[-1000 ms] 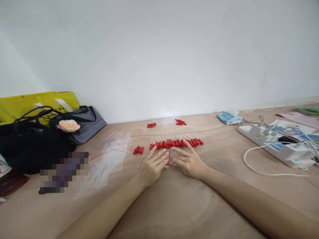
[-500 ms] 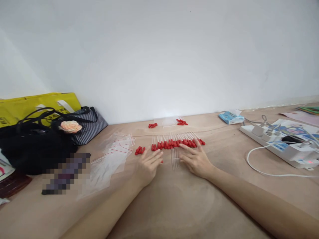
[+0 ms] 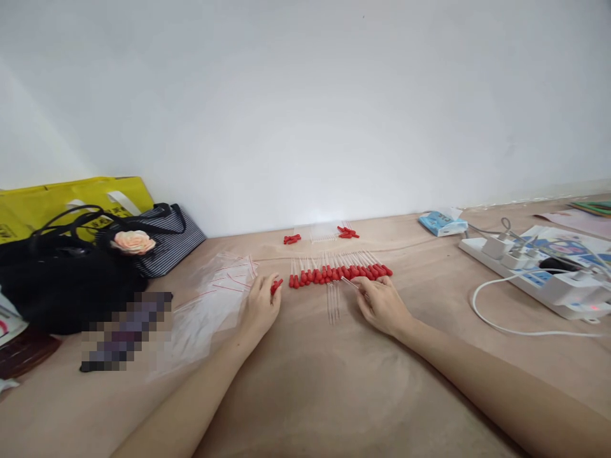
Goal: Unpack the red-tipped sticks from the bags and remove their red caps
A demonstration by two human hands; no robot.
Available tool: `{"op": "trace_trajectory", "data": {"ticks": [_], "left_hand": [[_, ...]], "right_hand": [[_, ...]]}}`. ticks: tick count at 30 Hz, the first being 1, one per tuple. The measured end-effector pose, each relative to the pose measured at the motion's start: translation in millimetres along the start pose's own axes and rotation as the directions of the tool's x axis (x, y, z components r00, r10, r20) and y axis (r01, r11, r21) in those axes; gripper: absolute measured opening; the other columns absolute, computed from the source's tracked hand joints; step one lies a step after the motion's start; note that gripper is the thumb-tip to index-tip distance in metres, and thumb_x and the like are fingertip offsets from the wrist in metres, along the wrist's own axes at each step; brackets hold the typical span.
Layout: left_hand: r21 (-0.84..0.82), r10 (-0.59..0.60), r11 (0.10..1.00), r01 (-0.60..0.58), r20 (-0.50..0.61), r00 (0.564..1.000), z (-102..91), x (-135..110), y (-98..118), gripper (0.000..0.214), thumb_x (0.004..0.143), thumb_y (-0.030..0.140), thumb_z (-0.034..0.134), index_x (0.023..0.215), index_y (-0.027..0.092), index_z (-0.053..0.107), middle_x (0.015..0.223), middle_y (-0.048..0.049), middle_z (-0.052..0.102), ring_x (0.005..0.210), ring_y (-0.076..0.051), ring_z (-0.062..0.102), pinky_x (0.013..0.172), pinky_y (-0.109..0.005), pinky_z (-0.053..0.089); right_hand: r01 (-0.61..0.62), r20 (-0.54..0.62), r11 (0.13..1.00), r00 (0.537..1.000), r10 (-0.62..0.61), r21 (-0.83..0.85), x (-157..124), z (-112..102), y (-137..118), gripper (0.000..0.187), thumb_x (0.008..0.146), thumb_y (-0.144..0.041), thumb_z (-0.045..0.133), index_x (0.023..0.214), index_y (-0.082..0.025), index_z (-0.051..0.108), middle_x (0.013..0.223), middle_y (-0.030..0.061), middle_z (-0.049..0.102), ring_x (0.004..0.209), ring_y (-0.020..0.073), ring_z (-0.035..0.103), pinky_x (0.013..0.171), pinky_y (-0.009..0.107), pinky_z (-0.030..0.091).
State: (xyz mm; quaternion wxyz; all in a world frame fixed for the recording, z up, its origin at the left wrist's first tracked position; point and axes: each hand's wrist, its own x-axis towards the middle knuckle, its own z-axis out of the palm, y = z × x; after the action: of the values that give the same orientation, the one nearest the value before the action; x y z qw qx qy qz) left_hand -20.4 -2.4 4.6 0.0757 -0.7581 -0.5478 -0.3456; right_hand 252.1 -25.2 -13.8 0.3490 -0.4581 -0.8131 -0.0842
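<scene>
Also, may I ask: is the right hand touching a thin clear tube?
Touching: in the head view, the right hand grips a thin clear tube, one end sticking out from its grasp.

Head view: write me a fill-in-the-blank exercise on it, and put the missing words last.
1. The thin clear tube is in the ____ hand.
2. The clear plastic bags lie nearer the ____ hand.
3. The bulbs in the long row are coloured ____.
4. The bag with white handles is ____.
Missing words: right; left; red; yellow.
</scene>
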Motion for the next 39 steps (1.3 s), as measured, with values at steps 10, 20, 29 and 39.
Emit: {"op": "trace_trajectory", "data": {"ticks": [10,20,29,39], "left_hand": [[-0.142,0.217,0.97,-0.195,0.16,0.963,-5.1,-5,22,0.005,0.077,0.021,0.05,0.079,0.018,0.053,0.082,-0.004,0.054,0.08,-0.017,0.051,0.073,-0.032,0.042],[-0.449,0.238,0.893,-0.03,0.415,0.878,5.0,-10,69,0.01,0.07,0.023,0.06,0.074,0.017,0.054,0.081,-0.0018,0.057,0.073,-0.013,0.053,0.064,-0.025,0.044],[-0.445,0.221,0.895,-0.023,0.397,0.891,15.6,-10,79,0.007,0.07,0.022,0.057,0.075,0.017,0.055,0.084,-0.0037,0.058,0.079,-0.016,0.055,0.064,-0.026,0.046],[-0.33,0.14,0.944,-0.021,0.341,0.93,11.4,-5,66,0.006,0.074,0.019,0.051,0.078,0.018,0.055,0.09,-0.0043,0.059,0.08,-0.016,0.055,0.067,-0.027,0.046]], "right_hand": [[-0.039,0.096,0.999,0.994,0.042,-0.038,2,8,-6,0.019,0.075,-0.008,0.039,0.08,-0.015,0.056,0.075,0.0062,0.058,0.072,0.0167,0.052,0.068,0.029,0.035],[-0.058,0.075,0.975,0.996,0.043,0.213,4,22,-11,0.018,0.077,-0.011,0.043,0.078,-0.016,0.06,0.082,0.0067,0.053,0.075,0.0151,0.052,0.069,0.029,0.044],[-0.069,0.112,0.963,0.993,0.041,0.262,1,15,-9,0.018,0.075,-0.012,0.046,0.083,-0.016,0.061,0.085,0.0068,0.058,0.079,0.0164,0.055,0.072,0.031,0.044],[-0.112,0.098,0.954,0.991,0.088,0.277,0,15,-5,0.021,0.072,-0.006,0.043,0.081,-0.016,0.06,0.083,0.0062,0.059,0.078,0.016,0.055,0.072,0.03,0.044]]}}
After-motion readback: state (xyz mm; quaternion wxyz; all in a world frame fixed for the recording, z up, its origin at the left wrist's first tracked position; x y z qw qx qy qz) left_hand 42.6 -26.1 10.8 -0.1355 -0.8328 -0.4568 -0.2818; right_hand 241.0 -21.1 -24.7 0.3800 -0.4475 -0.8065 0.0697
